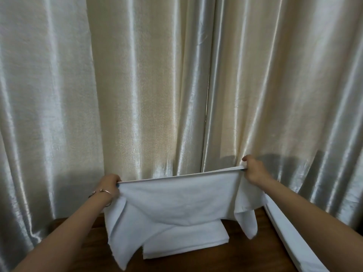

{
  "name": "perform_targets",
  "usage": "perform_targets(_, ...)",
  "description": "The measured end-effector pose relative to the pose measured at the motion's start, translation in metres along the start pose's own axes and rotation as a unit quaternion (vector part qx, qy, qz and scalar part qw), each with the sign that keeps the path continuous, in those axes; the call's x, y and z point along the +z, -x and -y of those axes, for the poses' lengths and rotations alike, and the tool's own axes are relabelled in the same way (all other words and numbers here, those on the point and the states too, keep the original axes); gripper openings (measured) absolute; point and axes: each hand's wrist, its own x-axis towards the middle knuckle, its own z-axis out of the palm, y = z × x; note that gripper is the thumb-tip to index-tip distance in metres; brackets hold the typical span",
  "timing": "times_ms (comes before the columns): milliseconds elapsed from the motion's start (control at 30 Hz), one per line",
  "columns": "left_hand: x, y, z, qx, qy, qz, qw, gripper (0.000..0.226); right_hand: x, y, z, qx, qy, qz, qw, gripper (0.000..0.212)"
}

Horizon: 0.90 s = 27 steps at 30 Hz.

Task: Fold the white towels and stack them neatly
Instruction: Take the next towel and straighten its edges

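Mid-fold: left hand [110,184] and right hand [253,169] each had a pinching grip on the towel [176,201], stretched above the folded stack [186,244] on the tabletop [245,252]; next probably needed corners brought together evenly.

Bare forearms, thin metal bangle [104,195] on left wrist, dark-painted fingernails

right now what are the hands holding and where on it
Both hold one white towel by its top edge, stretched between them above the table: the left hand grips the left end, the right hand the right end.
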Motion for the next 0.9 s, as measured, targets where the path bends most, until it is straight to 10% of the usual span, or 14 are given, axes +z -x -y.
perform_targets(300, -0.012, -0.008, 0.016, -0.046, 0.024, -0.066, 0.997, 0.018, 0.006, -0.006, -0.008, 0.089, -0.197, -0.076, 0.973, 0.025)
perform_targets(567, -0.028, -0.001, 0.033, -0.085, 0.042, -0.087, 0.992, 0.02, 0.0, 0.007, -0.026, 0.017, 0.069, -0.175, 0.982, 0.034)
perform_targets(733, -0.032, 0.001, 0.048, -0.078, 0.079, -0.075, 0.991, 0.013, -0.016, 0.006, -0.037, 0.05, 0.12, -0.076, 0.989, 0.045)
perform_targets(900, -0.024, 0.003, 0.039, -0.096, 0.064, -0.056, 0.992, 0.021, -0.007, -0.006, -0.039, 0.096, -0.062, -0.018, 0.993, 0.027)
